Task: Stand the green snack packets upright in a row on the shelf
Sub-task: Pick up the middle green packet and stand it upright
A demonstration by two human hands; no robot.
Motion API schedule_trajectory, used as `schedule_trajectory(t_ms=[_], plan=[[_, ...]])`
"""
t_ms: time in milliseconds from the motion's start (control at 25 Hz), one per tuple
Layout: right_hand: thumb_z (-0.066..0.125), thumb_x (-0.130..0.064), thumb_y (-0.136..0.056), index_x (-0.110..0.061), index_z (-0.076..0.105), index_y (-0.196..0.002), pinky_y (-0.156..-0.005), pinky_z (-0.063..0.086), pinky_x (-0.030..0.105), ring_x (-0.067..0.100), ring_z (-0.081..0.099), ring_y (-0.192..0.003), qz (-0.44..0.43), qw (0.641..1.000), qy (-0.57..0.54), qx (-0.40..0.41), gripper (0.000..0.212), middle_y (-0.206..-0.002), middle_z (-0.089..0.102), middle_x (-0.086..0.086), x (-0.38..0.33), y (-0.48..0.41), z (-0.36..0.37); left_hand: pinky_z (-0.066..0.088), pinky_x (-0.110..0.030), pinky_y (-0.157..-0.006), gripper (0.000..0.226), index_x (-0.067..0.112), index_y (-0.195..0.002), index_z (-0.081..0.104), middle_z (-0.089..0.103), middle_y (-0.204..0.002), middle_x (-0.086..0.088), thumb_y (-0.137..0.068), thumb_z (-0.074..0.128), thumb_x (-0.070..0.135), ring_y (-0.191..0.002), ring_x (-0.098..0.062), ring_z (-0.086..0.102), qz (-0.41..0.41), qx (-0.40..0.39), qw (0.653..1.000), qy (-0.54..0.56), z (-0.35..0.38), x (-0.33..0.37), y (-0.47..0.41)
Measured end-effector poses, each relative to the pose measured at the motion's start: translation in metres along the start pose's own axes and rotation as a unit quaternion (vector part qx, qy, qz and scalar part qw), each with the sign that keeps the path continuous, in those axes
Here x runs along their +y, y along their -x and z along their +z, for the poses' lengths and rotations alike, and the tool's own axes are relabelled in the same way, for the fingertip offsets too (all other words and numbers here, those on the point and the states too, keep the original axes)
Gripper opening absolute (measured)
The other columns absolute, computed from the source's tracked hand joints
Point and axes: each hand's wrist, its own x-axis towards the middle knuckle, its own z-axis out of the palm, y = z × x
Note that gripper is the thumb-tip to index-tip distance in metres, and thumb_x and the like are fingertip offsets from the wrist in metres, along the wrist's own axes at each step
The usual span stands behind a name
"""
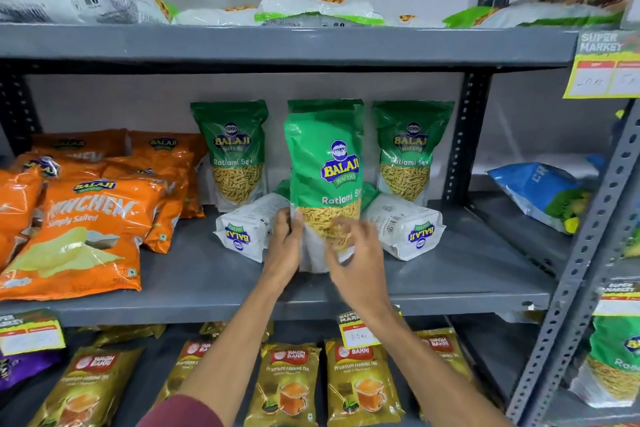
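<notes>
A green Ratlami Sev packet (323,163) stands upright in the middle of the grey shelf (450,263). My left hand (284,246) grips its lower left edge. My right hand (356,246) is blurred at its lower right, fingers spread, touching or just off the packet. Two more green packets stand upright against the back wall, one at the left (232,149) and one at the right (410,146). Two packets lie flat with their white backs up, one on the left (247,225) and one on the right (405,225).
Orange Wafers bags (79,218) fill the shelf's left part. A blue bag (543,191) lies on the neighbouring shelf to the right. White-and-green bags sit on the shelf above, tea packets (356,381) on the shelf below. A slotted metal upright (464,135) bounds the bay at the right.
</notes>
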Motion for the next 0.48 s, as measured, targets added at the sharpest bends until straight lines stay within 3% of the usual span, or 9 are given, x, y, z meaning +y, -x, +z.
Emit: schedule_trajectory(t_ms=[80,160,240,360,480], plan=[[0.067,-0.029,-0.091,-0.020,0.047,-0.138,-0.102,0.037,0.023,0.011,0.044,-0.121,0.052,0.998,-0.003,0.036,0.052,-0.130,0.044,0.000,0.014,-0.018,-0.008,0.042,-0.037,-0.102,0.036,0.020,-0.119,0.058,0.063,-0.120,-0.001,-0.103,0.034,0.040,-0.116,-0.020,0.056,-0.013,0.017,0.999,-0.033,-0.001,0.004,-0.010],[0.059,-0.031,-0.097,-0.020,0.042,-0.138,-0.102,0.034,0.023,0.017,0.044,-0.131,0.122,0.991,-0.058,-0.019,0.046,-0.134,0.047,0.001,0.026,-0.030,-0.010,0.040,-0.035,-0.094,0.043,0.014,-0.123,0.060,0.061,-0.124,-0.008,-0.104,0.029,0.039,-0.113,-0.024,0.055,-0.022,0.052,0.995,-0.084,0.004,0.009,-0.015],[0.051,-0.023,-0.102,-0.021,0.049,-0.130,-0.092,0.035,0.019,0.022,0.052,-0.127,0.151,0.982,-0.080,-0.077,0.029,-0.122,0.056,0.000,0.035,-0.031,-0.004,0.034,-0.030,-0.081,0.043,0.008,-0.118,0.061,0.065,-0.114,-0.015,-0.105,0.028,0.032,-0.105,-0.029,0.057,-0.011,0.091,0.989,-0.113,0.011,0.014,-0.017],[0.050,-0.018,-0.102,-0.012,0.057,-0.129,-0.081,0.035,0.018,0.017,0.053,-0.112,0.115,0.991,-0.043,-0.061,0.029,-0.112,0.056,-0.003,0.041,-0.027,0.001,0.028,-0.028,-0.072,0.039,0.002,-0.110,0.061,0.067,-0.103,-0.019,-0.106,0.029,0.024,-0.100,-0.032,0.060,0.015,0.129,0.984,-0.120,0.017,0.014,-0.021],[0.052,-0.018,-0.101,-0.011,0.055,-0.132,-0.089,0.035,0.021,0.012,0.049,-0.109,0.135,0.987,-0.053,-0.064,0.032,-0.116,0.056,-0.002,0.042,-0.029,0.001,0.024,-0.025,-0.068,0.040,0.001,-0.108,0.062,0.068,-0.103,-0.019,-0.106,0.029,0.023,-0.093,-0.029,0.057,0.016,0.139,0.983,-0.116,0.018,0.012,-0.022]])
